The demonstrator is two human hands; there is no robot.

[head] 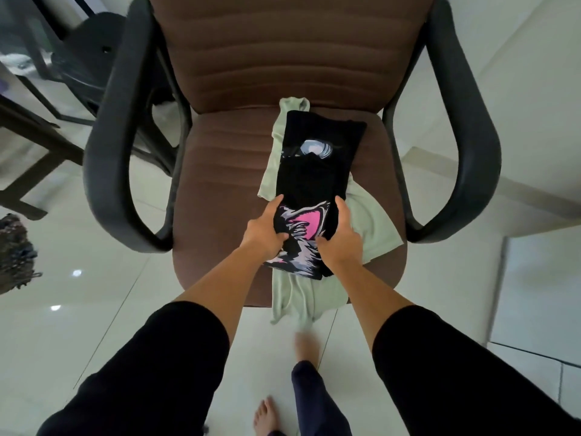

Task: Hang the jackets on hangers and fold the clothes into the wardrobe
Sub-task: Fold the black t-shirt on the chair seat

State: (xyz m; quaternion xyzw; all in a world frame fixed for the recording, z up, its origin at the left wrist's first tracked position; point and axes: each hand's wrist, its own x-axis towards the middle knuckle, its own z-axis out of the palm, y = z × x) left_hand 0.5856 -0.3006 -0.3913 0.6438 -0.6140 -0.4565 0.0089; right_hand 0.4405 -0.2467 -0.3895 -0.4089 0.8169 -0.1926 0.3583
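A black T-shirt [317, 158] with a pink and white print lies folded into a long strip on the brown seat of an office chair [220, 171]. Under it lies a pale green garment [367, 228], whose lower end hangs over the seat's front edge. My left hand [264, 231] grips the near left edge of the black shirt, thumb on top and fingers curled under. My right hand [341, 237] grips the near right edge the same way. The near end of the shirt is bunched between both hands.
The chair's black armrests [119, 146] curve up on both sides of the seat. A dark stool [91, 51] and a wooden table leg [37, 143] stand at the left. A patterned cloth heap [15, 250] lies on the white tiled floor. My bare feet [267, 416] stand below the seat.
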